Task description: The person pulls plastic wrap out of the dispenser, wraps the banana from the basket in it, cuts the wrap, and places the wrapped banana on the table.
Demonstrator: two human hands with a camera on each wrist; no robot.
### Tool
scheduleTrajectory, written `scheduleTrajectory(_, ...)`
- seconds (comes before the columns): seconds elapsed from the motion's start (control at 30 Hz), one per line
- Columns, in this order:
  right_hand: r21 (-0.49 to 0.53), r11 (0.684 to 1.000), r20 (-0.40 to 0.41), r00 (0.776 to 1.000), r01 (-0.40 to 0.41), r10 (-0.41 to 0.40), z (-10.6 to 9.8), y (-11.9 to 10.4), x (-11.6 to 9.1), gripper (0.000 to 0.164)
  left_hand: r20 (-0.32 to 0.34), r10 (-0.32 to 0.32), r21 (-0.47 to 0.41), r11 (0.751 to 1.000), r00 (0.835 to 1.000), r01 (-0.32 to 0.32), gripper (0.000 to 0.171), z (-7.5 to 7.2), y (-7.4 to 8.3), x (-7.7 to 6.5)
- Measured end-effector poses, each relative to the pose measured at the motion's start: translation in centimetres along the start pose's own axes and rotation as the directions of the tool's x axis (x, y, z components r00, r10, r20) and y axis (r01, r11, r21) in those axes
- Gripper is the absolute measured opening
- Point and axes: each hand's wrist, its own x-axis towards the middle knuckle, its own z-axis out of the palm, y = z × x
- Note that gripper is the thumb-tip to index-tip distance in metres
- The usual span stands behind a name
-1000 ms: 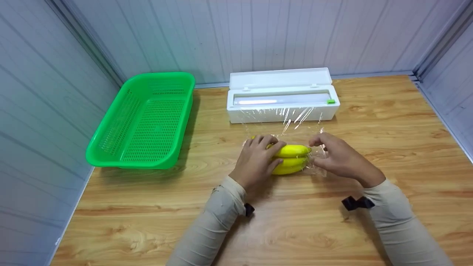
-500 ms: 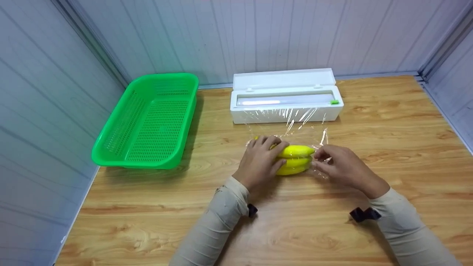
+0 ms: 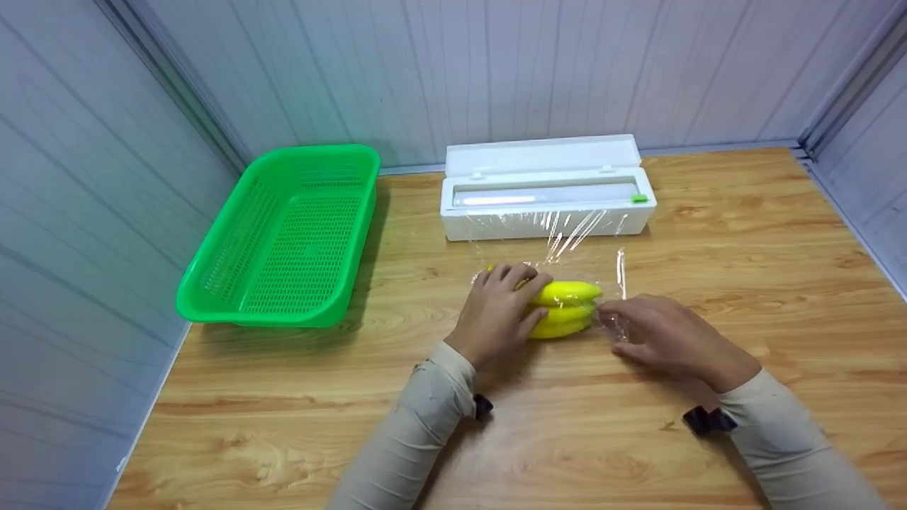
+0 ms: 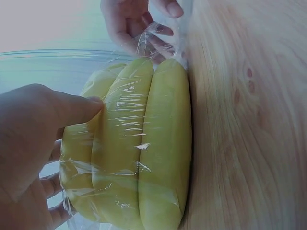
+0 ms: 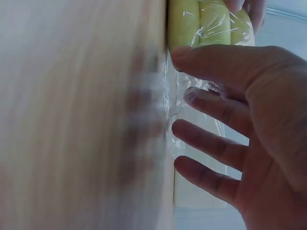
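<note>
A bunch of yellow bananas (image 3: 567,312) lies on the table, wrapped in clear cling film (image 4: 129,115). My left hand (image 3: 499,312) grips the bunch at its left part, thumb on the near side and fingers over the far side. At the bunch's right end, my right hand (image 3: 666,336) touches the loose film with its fingers extended and thumb apart. In the right wrist view, crumpled film (image 5: 201,84) lies around the index fingertip. From the bananas the film stretches back to a white dispenser box (image 3: 545,223), whose lid stands up.
Inside the box sits a film roll (image 3: 545,195), with a green slider (image 3: 639,199) at the right end of its front edge. A green perforated basket (image 3: 354,265) stands at the left. Panelled walls (image 3: 439,71) border the wooden table (image 3: 283,418).
My right hand moves from the far side of the bananas' right end toward me, and its thumb and fingers part. The left hand keeps hold of the bunch. The view shifts slightly.
</note>
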Motion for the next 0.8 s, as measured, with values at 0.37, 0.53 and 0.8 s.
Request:
scheduleTrajectory(0.37,0.369,0.929,-0.088,0.995,-0.01,0.046,0.2,0.7,0.4,0.013,0.012,-0.008,-0.023,1.0,1.0,0.008,0.043,-0.1,0.0,0.0)
scheduleTrajectory(0.53,0.468,0.865,-0.041,0.973,-0.181,0.226,0.1,0.4,0.5,0.019,0.014,-0.009,-0.036,0.999,1.0,0.009,0.045,-0.1,0.0,0.0)
scheduleTrajectory(0.8,0.442,0.823,-0.083,0.897,-0.358,0.435,0.3,-0.3,1.3,0.024,0.003,-0.001,-0.029,1.0,1.0,0.001,0.044,0.2,-0.1,0.1)
